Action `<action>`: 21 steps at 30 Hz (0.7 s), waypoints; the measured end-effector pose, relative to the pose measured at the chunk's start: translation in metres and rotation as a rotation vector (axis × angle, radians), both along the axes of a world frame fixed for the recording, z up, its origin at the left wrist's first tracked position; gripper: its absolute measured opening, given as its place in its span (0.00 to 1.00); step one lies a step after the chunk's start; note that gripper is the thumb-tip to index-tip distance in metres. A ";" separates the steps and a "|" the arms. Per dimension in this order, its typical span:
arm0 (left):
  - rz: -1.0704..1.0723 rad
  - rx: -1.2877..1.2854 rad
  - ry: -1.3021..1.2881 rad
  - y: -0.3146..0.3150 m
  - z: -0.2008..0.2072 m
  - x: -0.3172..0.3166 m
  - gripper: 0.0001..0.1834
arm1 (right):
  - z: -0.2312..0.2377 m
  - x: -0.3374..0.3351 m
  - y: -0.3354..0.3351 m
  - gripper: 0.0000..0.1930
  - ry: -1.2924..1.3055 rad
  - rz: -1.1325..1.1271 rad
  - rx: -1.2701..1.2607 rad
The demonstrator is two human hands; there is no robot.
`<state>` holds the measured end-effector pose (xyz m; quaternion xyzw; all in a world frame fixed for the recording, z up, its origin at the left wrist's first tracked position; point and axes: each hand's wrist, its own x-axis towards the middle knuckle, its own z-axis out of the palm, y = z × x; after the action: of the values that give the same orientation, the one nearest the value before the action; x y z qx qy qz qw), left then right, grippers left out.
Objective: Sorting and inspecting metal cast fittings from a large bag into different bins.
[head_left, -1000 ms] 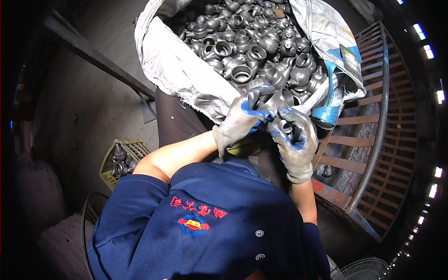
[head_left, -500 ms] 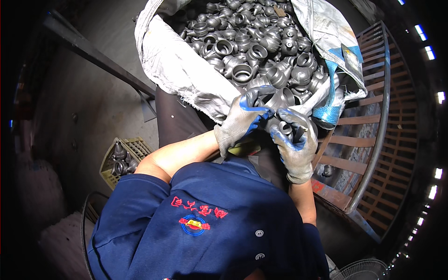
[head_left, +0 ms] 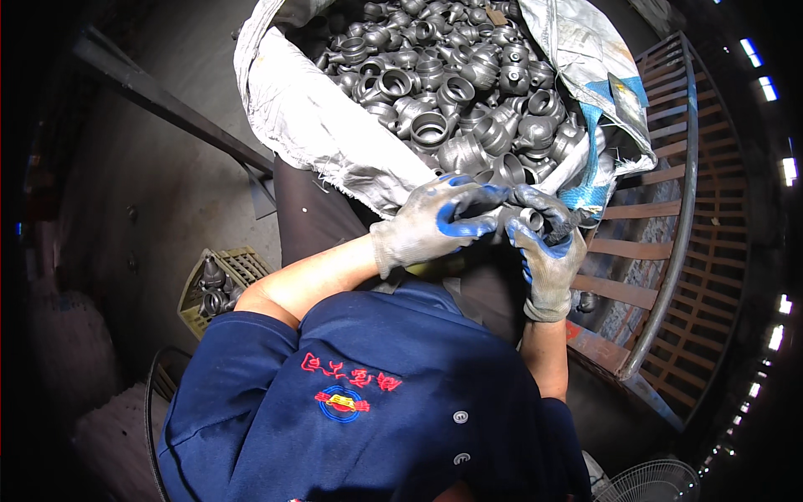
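Note:
In front of my chest I hold a dark grey cast metal fitting [head_left: 530, 219] with a round open end. My right hand [head_left: 548, 251], in a grey glove with blue and blackened fingers, is curled around it. From the other side my left hand [head_left: 431, 222], gloved alike, bends its fingers and thumb about the fitting's left part, which is mostly hidden. Just beyond my hands, a large white woven sack [head_left: 309, 109] gapes wide, filled with many similar fittings [head_left: 431, 128], some with threaded-looking collars.
A slatted metal rack [head_left: 661, 251] with rusty bars stands at the right. On the left floor a yellowish plastic crate [head_left: 251, 266] holds several fittings. A dark metal beam [head_left: 167, 105] slants in from the upper left. A fan guard [head_left: 652, 484] shows at bottom right.
Both hands have come slightly nearer to me, and the right has shifted right with the fitting. The left hand's fingers have reached further over toward the right hand.

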<state>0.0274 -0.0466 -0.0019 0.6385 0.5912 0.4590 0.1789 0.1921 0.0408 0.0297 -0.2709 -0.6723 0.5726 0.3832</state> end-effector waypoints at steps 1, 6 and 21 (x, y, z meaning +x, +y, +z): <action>-0.027 -0.140 -0.280 -0.004 0.003 -0.004 0.16 | -0.005 0.003 0.003 0.19 0.017 -0.020 0.005; 0.206 -0.366 -1.137 -0.021 -0.023 -0.011 0.08 | -0.001 0.008 0.008 0.19 0.073 -0.088 -0.089; -0.474 -0.403 -1.499 -0.001 -0.027 0.002 0.20 | 0.021 -0.002 0.014 0.20 0.169 0.218 -0.247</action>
<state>0.0289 -0.0478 -0.0285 0.2250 0.2347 0.5993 0.7316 0.1901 0.0552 0.0504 -0.1923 -0.5876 0.7097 0.3378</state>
